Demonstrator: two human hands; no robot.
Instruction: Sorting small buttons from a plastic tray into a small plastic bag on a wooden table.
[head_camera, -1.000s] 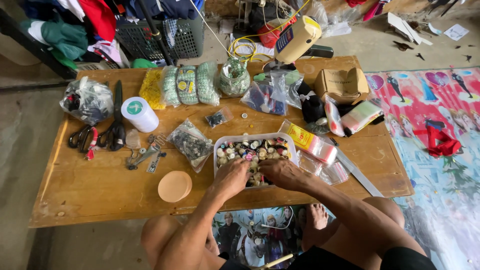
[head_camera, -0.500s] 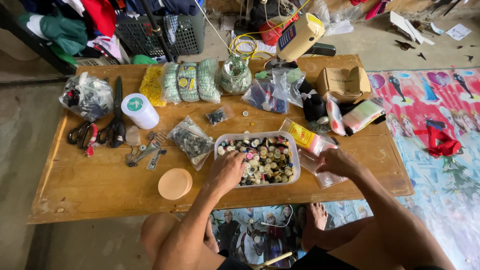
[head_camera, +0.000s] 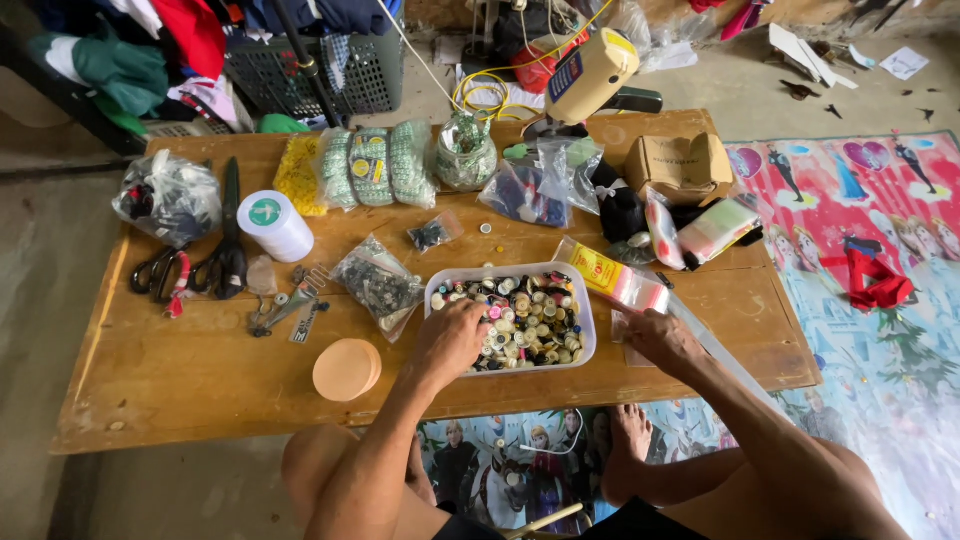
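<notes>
the left hand (head_camera: 452, 338) rests in the clear tub of buttons (head_camera: 520, 320) mid-tabletop (head_camera: 200, 370), fingers curled down among them. the right hand (head_camera: 658, 338) presses a small clear plastic bag (head_camera: 630, 350) just beside the tub, fingers closed on it.

a clear rectangular plastic tub (head_camera: 588, 330) is sitting open near the table's front edge, filled with mixed buttons (head_camera: 530, 320) in many colours. just beside its right end, a small clear zip bag (head_camera: 632, 288) is lying flat.
</notes>
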